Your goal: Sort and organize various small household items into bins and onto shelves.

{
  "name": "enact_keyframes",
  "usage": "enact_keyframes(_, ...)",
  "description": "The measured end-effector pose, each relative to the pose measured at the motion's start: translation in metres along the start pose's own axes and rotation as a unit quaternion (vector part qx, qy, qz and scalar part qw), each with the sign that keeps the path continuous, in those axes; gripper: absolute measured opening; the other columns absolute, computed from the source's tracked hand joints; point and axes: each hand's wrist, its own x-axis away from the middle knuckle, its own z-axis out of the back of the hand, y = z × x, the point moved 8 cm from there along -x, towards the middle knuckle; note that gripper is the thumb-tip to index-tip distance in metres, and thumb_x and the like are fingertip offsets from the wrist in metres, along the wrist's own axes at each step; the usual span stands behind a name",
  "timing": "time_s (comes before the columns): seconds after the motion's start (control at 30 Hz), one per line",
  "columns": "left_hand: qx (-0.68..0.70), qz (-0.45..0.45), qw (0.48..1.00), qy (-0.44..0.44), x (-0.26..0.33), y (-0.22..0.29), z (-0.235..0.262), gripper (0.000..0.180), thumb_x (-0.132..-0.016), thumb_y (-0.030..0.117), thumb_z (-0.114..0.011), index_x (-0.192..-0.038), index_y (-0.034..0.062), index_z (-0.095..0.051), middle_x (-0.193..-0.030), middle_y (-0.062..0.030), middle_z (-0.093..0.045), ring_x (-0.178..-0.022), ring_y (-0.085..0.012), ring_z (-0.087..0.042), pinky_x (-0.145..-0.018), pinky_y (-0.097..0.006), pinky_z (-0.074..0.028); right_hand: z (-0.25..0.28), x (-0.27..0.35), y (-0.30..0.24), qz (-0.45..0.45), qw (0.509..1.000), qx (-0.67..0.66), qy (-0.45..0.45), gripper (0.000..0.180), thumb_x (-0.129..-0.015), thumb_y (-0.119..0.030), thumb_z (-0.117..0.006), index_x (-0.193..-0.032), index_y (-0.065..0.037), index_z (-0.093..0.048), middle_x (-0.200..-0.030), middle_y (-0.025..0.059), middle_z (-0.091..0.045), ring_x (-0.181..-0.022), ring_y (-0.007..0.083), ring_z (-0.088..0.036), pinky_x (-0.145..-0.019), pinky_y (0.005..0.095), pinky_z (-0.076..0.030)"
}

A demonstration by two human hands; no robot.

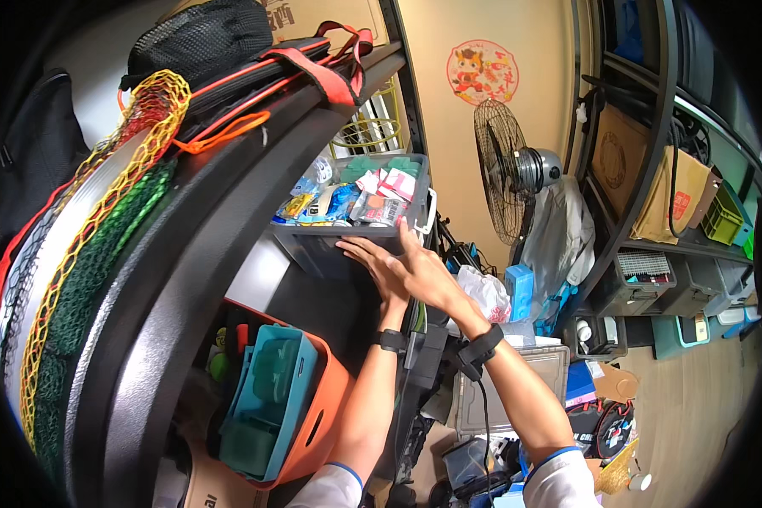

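Observation:
A dark grey plastic bin [309, 252] sits on the black shelf, full of small packets [339, 201] and other packaged items. My left hand [379, 269] lies against the bin's front wall, its fingers stretched out just below the rim. My right hand [429, 275] rests at the front right corner, one finger pointing up along the rim, its thumb side overlapping the left hand. Both hands are open and press on the bin without wrapping round it. A white handle [430, 212] shows on the bin's right side.
Nearer on the shelf, an orange bin [330, 398] holds teal containers [273, 356]. Black shelf rails [203, 212] curve at left under nets [102, 254] and bags. A fan [508, 173] stands behind. Boxes and a lidded clear bin [516, 385] crowd the floor at right.

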Motion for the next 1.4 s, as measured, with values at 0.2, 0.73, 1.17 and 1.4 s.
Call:
enact_keyframes(0.2,0.013,0.01,0.999,-0.029,-0.016,-0.009,-0.011,0.118,-0.09,0.046,-0.07,-0.155,-0.0193,0.004,-0.158,-0.0508,0.006,-0.154,-0.0563,0.006,-0.128,-0.058,-0.004,0.003,-0.012,0.009,0.021,1.0,0.015,-0.011,0.09,-0.102,-0.028,-0.061,-0.163,0.006,-0.004,-0.16,0.0418,-0.025,-0.151,0.049,-0.029,-0.124,0.0454,-0.03)
enact_keyframes(0.73,-0.048,0.027,0.998,-0.036,-0.031,-0.016,-0.014,0.146,-0.07,0.035,-0.095,-0.153,-0.0211,0.012,-0.157,-0.0514,0.009,-0.154,-0.0567,0.008,-0.128,-0.059,-0.005,0.017,0.047,0.014,0.025,0.997,0.064,-0.027,0.08,-0.102,-0.033,-0.064,-0.163,-0.001,-0.022,-0.165,0.0305,-0.025,-0.151,0.0417,-0.032,-0.124,0.0439,-0.031)
enact_keyframes(1.17,0.002,0.119,0.988,-0.098,0.076,0.028,0.005,0.119,-0.087,0.035,-0.083,-0.164,-0.0023,0.0,-0.167,-0.0379,-0.001,-0.157,-0.049,-0.01,-0.128,-0.048,-0.02,0.076,0.141,0.016,-0.019,0.992,0.126,0.026,0.075,-0.102,-0.032,-0.065,-0.163,-0.009,-0.029,-0.155,0.0321,-0.043,-0.142,0.0465,-0.043,-0.118,0.047,-0.038)
enact_keyframes(1.4,0.135,0.1,0.974,-0.152,0.162,0.137,0.067,0.082,-0.101,0.029,-0.066,-0.162,-0.0037,-0.023,-0.163,-0.0308,-0.032,-0.151,-0.0441,-0.033,-0.125,-0.046,-0.026,0.093,0.191,0.007,-0.068,0.994,0.075,0.034,0.072,-0.104,-0.029,-0.063,-0.163,-0.005,-0.028,-0.162,0.0238,-0.039,-0.149,0.0418,-0.037,-0.122,0.0421,-0.032)
